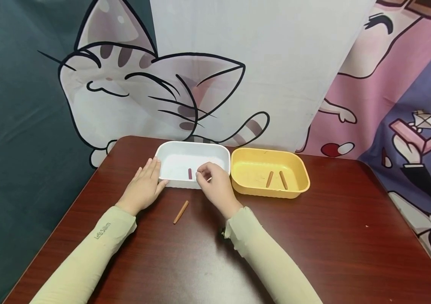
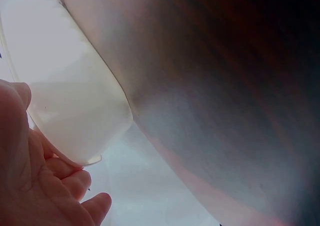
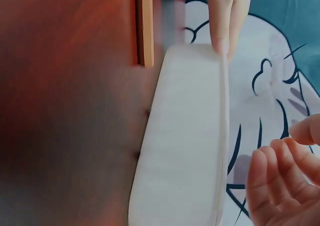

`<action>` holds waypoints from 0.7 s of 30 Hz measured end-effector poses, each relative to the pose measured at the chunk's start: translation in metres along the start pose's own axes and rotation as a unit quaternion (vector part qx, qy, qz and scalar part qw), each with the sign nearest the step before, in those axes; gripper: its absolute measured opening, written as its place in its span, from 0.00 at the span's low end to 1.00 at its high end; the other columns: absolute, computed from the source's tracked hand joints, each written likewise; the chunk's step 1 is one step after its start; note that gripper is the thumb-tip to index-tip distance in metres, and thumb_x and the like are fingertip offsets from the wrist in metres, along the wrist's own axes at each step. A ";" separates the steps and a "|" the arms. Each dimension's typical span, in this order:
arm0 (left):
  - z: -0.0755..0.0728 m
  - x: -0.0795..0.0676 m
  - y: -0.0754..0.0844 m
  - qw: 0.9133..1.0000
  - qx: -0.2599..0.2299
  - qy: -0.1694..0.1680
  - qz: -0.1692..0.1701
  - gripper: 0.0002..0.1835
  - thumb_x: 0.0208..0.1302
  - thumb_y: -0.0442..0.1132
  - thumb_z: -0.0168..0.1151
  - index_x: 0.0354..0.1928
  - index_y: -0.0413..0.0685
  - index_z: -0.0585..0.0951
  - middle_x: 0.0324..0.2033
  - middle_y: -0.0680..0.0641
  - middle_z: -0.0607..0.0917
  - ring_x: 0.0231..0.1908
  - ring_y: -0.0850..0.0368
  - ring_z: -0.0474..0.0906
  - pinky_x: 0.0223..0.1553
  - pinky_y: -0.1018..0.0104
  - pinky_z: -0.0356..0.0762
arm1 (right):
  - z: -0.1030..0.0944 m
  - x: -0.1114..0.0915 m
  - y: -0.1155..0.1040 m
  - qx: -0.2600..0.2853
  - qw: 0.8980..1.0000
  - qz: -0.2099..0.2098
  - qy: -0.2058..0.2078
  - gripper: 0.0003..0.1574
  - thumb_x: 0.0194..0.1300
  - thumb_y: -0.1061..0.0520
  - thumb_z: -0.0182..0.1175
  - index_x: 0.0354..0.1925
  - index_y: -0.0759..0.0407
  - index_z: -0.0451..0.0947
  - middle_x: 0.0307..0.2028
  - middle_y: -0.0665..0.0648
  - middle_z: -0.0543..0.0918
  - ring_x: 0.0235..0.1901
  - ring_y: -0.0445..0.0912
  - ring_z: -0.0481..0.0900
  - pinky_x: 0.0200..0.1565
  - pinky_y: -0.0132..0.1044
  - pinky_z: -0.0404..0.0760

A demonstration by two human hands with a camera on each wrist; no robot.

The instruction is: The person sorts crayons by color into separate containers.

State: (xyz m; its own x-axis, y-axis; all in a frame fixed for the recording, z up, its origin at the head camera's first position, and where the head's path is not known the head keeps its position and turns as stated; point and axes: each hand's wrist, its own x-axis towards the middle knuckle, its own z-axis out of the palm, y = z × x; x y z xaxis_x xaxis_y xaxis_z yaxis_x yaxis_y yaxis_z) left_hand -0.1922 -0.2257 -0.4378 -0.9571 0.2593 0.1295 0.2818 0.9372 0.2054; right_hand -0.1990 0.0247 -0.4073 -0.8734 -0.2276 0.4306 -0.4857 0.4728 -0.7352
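My left hand [image 1: 141, 188] lies along the left end of a white plastic tray [image 1: 169, 184], fingers straight, thumb out by the front corner. In the left wrist view its fingers touch the white tray's rim [image 2: 92, 160]. My right hand [image 1: 217, 185] is bent over the front right of that tray, fingers loosely curled. The right wrist view has nothing between its thumb and fingertips [image 3: 259, 158]. Inside the white tray, left of the right hand, lies a short dark red stick [image 1: 190, 173]. An orange-brown pencil-like stick [image 1: 181, 212] rests on the table in front.
A yellow tray [image 1: 268, 192] stands against the white tray's right side. Two orange-brown sticks, one [image 1: 269, 179] left and one [image 1: 283, 180] right, lie in it. Both trays are near the far edge of the dark red-brown table [image 1: 314, 253]. Behind hangs a cat-printed cloth [image 1: 276, 63].
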 end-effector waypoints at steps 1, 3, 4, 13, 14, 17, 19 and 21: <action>0.000 0.000 0.000 1.000 0.000 0.000 0.000 0.39 0.80 0.51 0.48 0.76 0.27 0.54 0.77 0.31 0.53 0.78 0.37 0.44 0.74 0.38 0.47 | 0.001 -0.003 -0.001 0.004 1.000 0.000 0.000 0.02 0.67 0.63 0.62 0.38 0.62 0.82 0.31 0.53 0.82 0.32 0.43 0.80 0.36 0.33 0.81; 0.000 0.000 0.000 1.000 -0.001 0.000 -0.001 0.39 0.80 0.51 0.48 0.76 0.27 0.54 0.77 0.31 0.53 0.78 0.37 0.43 0.74 0.38 0.47 | 0.002 -0.010 -0.003 0.010 1.000 0.001 -0.001 0.02 0.66 0.63 0.63 0.37 0.62 0.82 0.30 0.53 0.83 0.32 0.43 0.79 0.36 0.32 0.81; 0.000 0.000 0.000 1.000 0.000 0.000 -0.001 0.39 0.80 0.52 0.48 0.76 0.27 0.54 0.77 0.31 0.53 0.78 0.37 0.43 0.74 0.38 0.47 | 0.003 -0.013 -0.003 0.011 1.000 0.002 -0.003 0.02 0.65 0.63 0.63 0.37 0.62 0.82 0.30 0.53 0.83 0.31 0.43 0.79 0.36 0.32 0.81; 0.000 0.000 -0.001 1.000 0.000 0.005 0.000 0.39 0.79 0.52 0.49 0.76 0.27 0.55 0.76 0.30 0.54 0.77 0.36 0.46 0.74 0.38 0.48 | 0.018 -0.032 -0.008 -0.019 0.995 0.051 -0.089 0.03 0.65 0.61 0.66 0.32 0.58 0.82 0.24 0.49 0.80 0.25 0.39 0.73 0.31 0.30 0.74; 0.001 0.000 -0.001 1.000 0.000 0.005 0.000 0.39 0.79 0.52 0.49 0.76 0.27 0.55 0.76 0.30 0.54 0.77 0.36 0.46 0.74 0.38 0.48 | 0.019 -0.034 -0.008 -0.024 0.993 0.059 -0.099 0.04 0.65 0.61 0.66 0.32 0.58 0.82 0.24 0.49 0.80 0.25 0.39 0.73 0.31 0.30 0.74; 0.001 0.000 -0.001 1.000 -0.001 0.007 0.001 0.39 0.79 0.52 0.49 0.76 0.27 0.55 0.76 0.31 0.55 0.77 0.36 0.46 0.74 0.38 0.48 | 0.024 -0.036 -0.009 -0.041 0.988 0.086 -0.119 0.05 0.64 0.61 0.66 0.31 0.57 0.80 0.24 0.49 0.79 0.24 0.39 0.73 0.30 0.31 0.74; 0.001 0.000 -0.001 1.000 -0.003 0.008 0.002 0.39 0.79 0.51 0.49 0.76 0.27 0.55 0.76 0.31 0.55 0.77 0.36 0.46 0.74 0.37 0.48 | 0.027 -0.037 -0.009 -0.052 0.984 0.112 -0.127 0.07 0.63 0.60 0.67 0.29 0.56 0.79 0.22 0.49 0.79 0.23 0.40 0.73 0.30 0.32 0.74; 0.000 0.000 -0.001 1.000 -0.004 0.008 0.002 0.39 0.79 0.51 0.49 0.76 0.27 0.55 0.76 0.31 0.55 0.77 0.36 0.46 0.74 0.37 0.48 | 0.031 -0.038 -0.009 -0.068 0.979 0.139 -0.135 0.10 0.63 0.59 0.67 0.27 0.55 0.77 0.19 0.47 0.78 0.22 0.40 0.74 0.29 0.32 0.74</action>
State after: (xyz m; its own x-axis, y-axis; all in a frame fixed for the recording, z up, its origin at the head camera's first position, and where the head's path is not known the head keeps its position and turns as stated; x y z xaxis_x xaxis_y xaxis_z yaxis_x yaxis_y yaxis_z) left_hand -0.1922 -0.2265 -0.4378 -0.9547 0.2590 0.1465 0.2862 0.9341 0.2135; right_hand -0.1627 0.0029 -0.4327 -0.9578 -0.2817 0.0568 -0.2349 0.6533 -0.7197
